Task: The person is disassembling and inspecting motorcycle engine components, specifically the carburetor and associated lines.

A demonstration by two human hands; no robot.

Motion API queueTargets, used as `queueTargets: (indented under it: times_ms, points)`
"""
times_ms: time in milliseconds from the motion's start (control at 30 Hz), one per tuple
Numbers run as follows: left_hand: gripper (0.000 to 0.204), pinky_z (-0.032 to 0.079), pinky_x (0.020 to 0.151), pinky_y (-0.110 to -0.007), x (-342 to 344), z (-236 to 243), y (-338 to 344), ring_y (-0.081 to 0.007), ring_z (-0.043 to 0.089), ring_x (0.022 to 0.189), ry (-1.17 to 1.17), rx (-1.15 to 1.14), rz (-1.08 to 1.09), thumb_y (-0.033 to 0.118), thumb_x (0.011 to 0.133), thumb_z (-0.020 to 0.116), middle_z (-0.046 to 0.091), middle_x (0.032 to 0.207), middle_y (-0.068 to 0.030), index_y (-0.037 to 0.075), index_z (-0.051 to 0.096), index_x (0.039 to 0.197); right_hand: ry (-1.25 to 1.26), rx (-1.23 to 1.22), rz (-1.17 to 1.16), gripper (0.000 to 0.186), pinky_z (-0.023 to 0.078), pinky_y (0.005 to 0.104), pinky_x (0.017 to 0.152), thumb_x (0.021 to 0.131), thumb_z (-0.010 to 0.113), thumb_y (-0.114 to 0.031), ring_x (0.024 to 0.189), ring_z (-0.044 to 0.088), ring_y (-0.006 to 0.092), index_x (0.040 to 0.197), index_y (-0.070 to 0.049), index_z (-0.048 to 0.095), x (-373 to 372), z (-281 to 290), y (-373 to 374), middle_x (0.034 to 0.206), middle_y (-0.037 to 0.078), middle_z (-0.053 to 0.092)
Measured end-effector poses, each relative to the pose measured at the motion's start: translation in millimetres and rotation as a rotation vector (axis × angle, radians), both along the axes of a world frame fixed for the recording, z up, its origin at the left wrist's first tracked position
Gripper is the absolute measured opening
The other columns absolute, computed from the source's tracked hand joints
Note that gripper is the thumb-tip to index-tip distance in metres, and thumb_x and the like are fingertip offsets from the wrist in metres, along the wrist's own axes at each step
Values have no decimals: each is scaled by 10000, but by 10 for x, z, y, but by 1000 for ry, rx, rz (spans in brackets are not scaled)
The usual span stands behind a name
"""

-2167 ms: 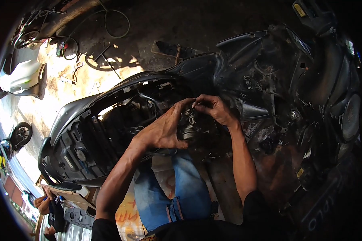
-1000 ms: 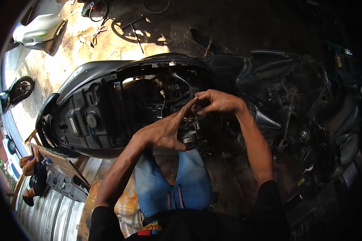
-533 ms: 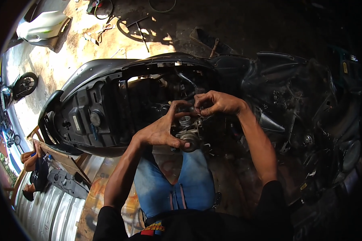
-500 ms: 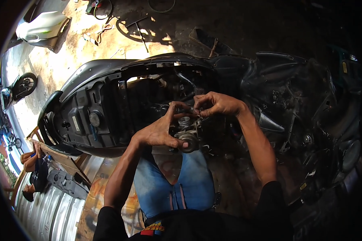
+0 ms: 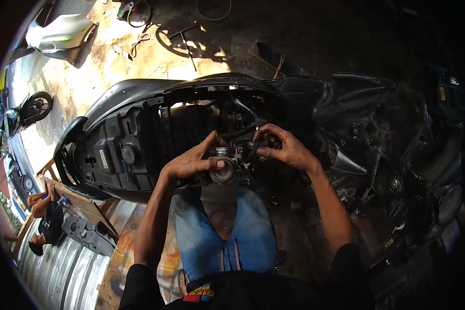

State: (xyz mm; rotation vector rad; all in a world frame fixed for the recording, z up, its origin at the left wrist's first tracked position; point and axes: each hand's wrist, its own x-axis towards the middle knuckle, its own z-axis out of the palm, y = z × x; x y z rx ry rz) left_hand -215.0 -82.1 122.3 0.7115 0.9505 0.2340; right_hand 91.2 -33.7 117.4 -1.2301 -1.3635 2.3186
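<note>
A greyish metal carburetor [image 5: 223, 175] with a round body and a ringed neck is held over my knees, at the near side of a stripped motor scooter [image 5: 108, 139]. My left hand [image 5: 194, 160] grips it from the left, thumb on the round body and fingers curled behind. Beside its right end, my right hand [image 5: 287, 151] has thumb and fingers curved around a dark spot among hoses. What lies between those fingertips is too dark to make out. Behind both hands, the scooter's open frame shows a bent hose [image 5: 243, 106].
Dark body panels [image 5: 364, 93] reach far right. A T-handled wrench [image 5: 187, 46] lies on the floor beyond the scooter, near a pale fairing panel [image 5: 62, 33]. At left, another person [image 5: 49, 225] sits beside a wooden bench [image 5: 88, 212] and a grey plastic cover [image 5: 88, 235].
The carburetor and my left hand have shifted left and turned slightly. My right hand has moved right and down, away from the carburetor's top, and its fingers have spread a little.
</note>
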Motion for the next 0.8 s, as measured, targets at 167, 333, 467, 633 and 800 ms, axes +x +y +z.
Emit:
queueTargets:
  times_ms: [167, 333, 467, 633, 800]
  points:
    - [1229, 188, 1257, -402, -134, -223, 360, -342, 190, 1551, 78, 9, -333, 678, 814, 701, 192, 1654, -278, -88, 124, 1583, -256, 253, -234, 194, 486, 282, 846, 994, 673, -203, 904, 609, 113, 1076, -34, 722, 52, -257, 59, 966, 9, 674]
    - [871, 323, 1158, -397, -234, -155, 610, -264, 428, 1379, -94, 75, -112, 556, 878, 689, 500, 1441, -176, 10, 402, 1494, -468, 324, -406, 278, 494, 292, 871, 1029, 609, -243, 927, 666, 151, 1200, -56, 724, 142, -734, 205, 976, 59, 726]
    - [638, 379, 1019, -347, -290, -88, 754, -183, 516, 1123, -132, 159, -3, 557, 862, 682, 589, 1154, -81, 53, 541, 1226, -581, 184, 74, 300, 513, 304, 921, 970, 680, -292, 1005, 723, 189, 1194, -108, 758, 40, -979, 231, 1035, 103, 782]
    - [765, 369, 1067, -354, -372, -182, 779, -218, 512, 1221, 9, 177, -26, 606, 872, 682, 584, 1268, -109, 33, 506, 1349, -237, -74, 269, 283, 498, 312, 896, 969, 632, -251, 876, 648, 145, 1155, -98, 780, -2, -1193, 189, 1033, 65, 766]
    - [952, 273, 1203, -435, -379, -512, 902, -292, 386, 1445, 101, 162, -171, 642, 868, 672, 469, 1521, -186, 49, 374, 1551, -293, -297, 51, 397, 468, 340, 1003, 1060, 506, -387, 1120, 646, 219, 1154, -118, 783, 47, -1158, -7, 1101, 101, 750]
